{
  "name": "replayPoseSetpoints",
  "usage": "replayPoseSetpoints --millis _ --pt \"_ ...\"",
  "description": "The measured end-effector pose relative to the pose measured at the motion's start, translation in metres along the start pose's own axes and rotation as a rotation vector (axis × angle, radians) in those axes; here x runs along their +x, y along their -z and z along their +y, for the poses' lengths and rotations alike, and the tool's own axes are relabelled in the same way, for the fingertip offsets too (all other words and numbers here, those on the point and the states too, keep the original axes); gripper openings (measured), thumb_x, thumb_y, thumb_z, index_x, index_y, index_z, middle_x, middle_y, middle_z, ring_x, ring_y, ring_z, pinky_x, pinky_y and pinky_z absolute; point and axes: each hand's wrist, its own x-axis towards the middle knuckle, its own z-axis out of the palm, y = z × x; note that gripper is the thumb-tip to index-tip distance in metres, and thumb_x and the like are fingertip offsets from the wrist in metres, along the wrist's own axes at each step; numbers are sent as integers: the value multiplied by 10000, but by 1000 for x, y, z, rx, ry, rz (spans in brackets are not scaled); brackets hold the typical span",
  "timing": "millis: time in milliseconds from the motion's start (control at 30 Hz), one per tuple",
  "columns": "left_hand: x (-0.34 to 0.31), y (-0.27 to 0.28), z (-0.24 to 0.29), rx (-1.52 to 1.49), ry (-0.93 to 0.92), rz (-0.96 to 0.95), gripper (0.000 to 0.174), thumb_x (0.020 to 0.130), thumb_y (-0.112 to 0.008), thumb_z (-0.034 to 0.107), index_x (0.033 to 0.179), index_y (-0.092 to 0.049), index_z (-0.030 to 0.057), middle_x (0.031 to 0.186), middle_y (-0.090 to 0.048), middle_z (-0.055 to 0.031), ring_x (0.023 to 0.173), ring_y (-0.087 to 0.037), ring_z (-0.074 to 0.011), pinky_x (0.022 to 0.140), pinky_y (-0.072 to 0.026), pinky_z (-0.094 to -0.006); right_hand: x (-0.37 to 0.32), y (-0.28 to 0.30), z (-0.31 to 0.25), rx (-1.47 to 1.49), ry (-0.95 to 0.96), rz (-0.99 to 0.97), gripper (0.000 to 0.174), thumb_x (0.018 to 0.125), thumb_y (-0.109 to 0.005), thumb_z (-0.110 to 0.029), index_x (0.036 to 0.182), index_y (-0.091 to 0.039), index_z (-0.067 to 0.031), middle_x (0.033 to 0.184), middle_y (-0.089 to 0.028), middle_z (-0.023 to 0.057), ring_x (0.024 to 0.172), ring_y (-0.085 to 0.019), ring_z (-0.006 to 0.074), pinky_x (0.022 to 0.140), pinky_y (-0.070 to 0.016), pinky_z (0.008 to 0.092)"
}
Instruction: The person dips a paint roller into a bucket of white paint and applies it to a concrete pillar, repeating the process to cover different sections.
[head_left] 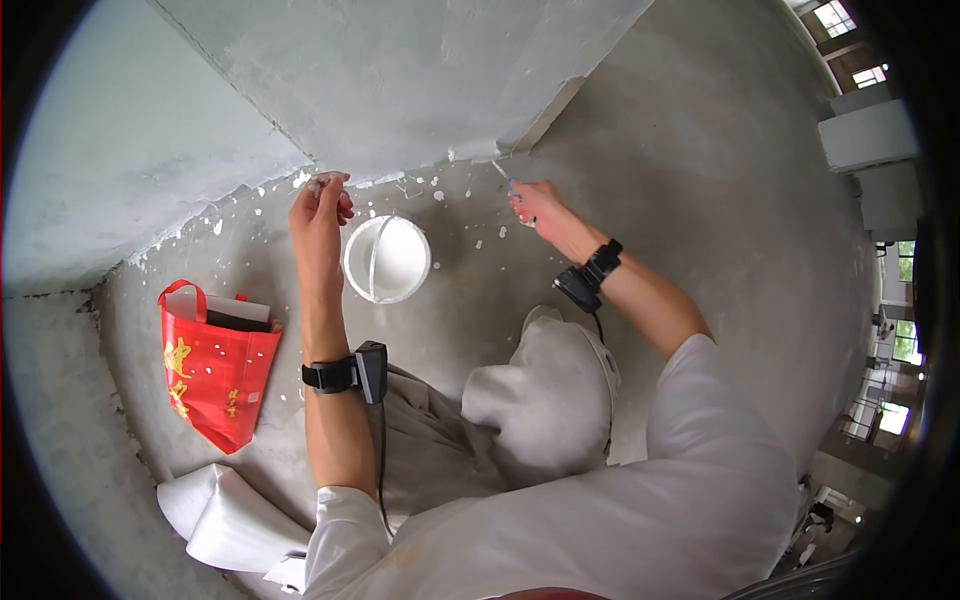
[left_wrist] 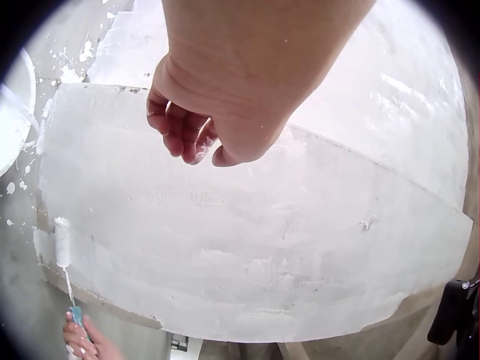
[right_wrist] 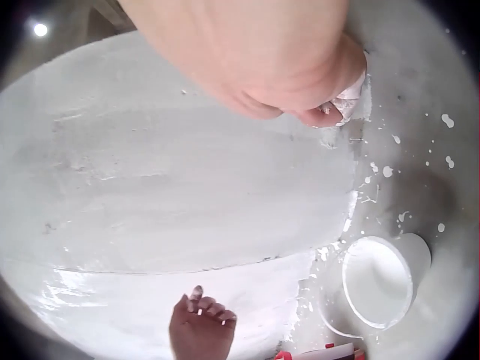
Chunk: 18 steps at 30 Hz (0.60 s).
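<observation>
My right hand [head_left: 540, 208] grips the blue handle [left_wrist: 76, 313] of a small paint roller. Its white roller sleeve [left_wrist: 63, 241] lies against the pale wall [left_wrist: 225, 225] low down, close to the wall's end edge. In the right wrist view the wrist and palm hide most of the tool. My left hand [head_left: 322, 205] hangs near the foot of the wall with its fingers loosely curled and nothing in them. White smears mark its fingertips. Between the two hands a white bucket [head_left: 358, 287] with a raised handle stands on the floor, with white paint inside.
Left of the bucket stands a red tote bag [head_left: 220, 370] with flat items poking out. Behind it lies a light grey-white sheet-like thing [head_left: 240, 525]. White paint spots [head_left: 437, 195] dot the concrete floor along the wall. My bent knee [head_left: 540, 385] is close below the bucket.
</observation>
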Motion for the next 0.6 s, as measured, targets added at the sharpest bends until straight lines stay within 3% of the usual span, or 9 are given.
replayPoseSetpoints --millis 100,167,367,600 --pt "-2 -1 -1 -8 -8 -1 237 955 -570 228 1008 -672 21 729 -565 16 668 -507 -73 632 -385 -224 34 -6 26 18 -22 16 272 943 -583 -146 725 -525 5 628 -515 57 475 -413 112 400 -278 269" --pt "-5 -1 -1 -12 -6 6 237 953 -573 229 1009 -673 21 729 -568 15 666 -508 -74 631 -386 -224 48 -9 39 -64 -26 82 259 955 -574 -174 769 -526 0 634 -518 49 458 -400 94 391 -289 240" --pt "-4 5 -2 -19 -2 24 232 950 -577 227 1003 -676 24 725 -568 14 661 -510 -75 633 -389 -227 56 -13 45 -61 8 37 256 958 -579 -178 790 -525 7 636 -525 51 459 -408 100 403 -312 258" --pt "-2 12 1 -28 8 51 225 949 -569 210 999 -674 18 718 -564 11 658 -504 -77 624 -389 -236 -49 -18 -27 0 1 22 225 946 -580 -158 778 -529 -17 645 -513 29 472 -412 95 410 -296 246"
